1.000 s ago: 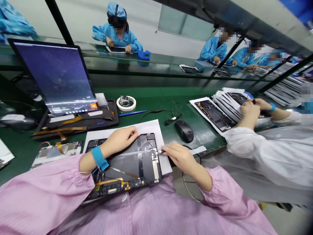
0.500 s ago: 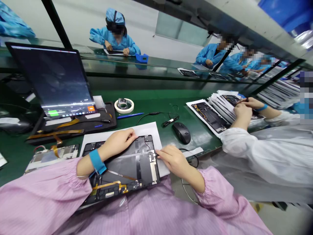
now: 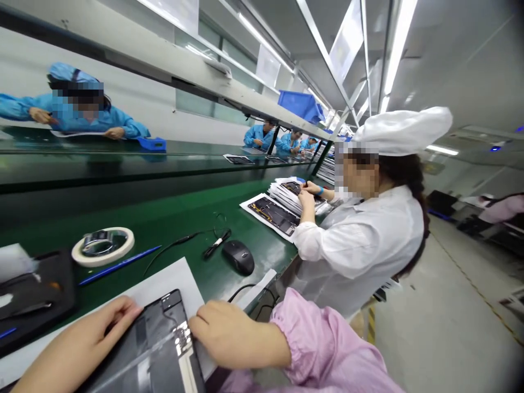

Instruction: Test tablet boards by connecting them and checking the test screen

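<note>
A black tablet back housing [image 3: 159,349], with its circuit parts exposed, rests on a white sheet [image 3: 180,277] at the table's near edge. My left hand [image 3: 96,338] is closed at the far edge of the housing, thumb and fingers pinching there. Against the housing's right edge, beside the small silver connector board [image 3: 182,337], my right hand [image 3: 235,333] is closed with curled fingers. Whatever its fingertips hold is hidden.
Beyond the sheet lie a tape roll [image 3: 103,246], a blue pen [image 3: 120,265], a bundled cable [image 3: 216,243] and a black mouse [image 3: 238,257]. To the right a co-worker in white [image 3: 360,234] handles stacked tablet housings [image 3: 286,196]. A black tray [image 3: 53,295] is at left.
My view has swung right and up, so the screen at left has gone out of sight and the co-worker shows more fully. Both hands stay at the housing's edges.
</note>
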Demonstrator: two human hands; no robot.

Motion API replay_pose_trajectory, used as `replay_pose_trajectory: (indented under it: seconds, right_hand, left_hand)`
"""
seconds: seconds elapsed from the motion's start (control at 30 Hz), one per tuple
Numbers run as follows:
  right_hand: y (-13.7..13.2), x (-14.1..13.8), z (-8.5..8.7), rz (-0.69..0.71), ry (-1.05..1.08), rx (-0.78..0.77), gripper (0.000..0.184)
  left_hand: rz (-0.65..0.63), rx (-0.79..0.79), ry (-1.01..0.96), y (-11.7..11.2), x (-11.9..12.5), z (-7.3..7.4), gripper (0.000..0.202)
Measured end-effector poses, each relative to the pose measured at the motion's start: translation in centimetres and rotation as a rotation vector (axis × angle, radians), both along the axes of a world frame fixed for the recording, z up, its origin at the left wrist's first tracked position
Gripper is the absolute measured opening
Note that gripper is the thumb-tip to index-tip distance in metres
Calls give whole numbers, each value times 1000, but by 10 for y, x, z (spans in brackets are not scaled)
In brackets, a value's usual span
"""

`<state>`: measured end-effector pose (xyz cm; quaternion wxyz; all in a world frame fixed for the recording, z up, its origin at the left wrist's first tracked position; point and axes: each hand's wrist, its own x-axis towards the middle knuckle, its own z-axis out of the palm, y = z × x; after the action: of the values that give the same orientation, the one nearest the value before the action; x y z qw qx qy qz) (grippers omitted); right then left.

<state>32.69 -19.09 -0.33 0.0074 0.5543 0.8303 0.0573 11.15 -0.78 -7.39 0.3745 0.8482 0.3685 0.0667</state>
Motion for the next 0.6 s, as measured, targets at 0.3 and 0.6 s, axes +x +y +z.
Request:
replay_pose_trajectory:
  seconds: [0.3, 0.6]
  right_hand:
    - [8, 15, -16, 115, 78, -87, 14]
    - [22, 42, -27, 220, 290, 168, 25]
  left_hand:
    - [-4, 46, -88, -10, 5, 21, 40]
    - [104, 236, -124, -17, 14, 52, 20]
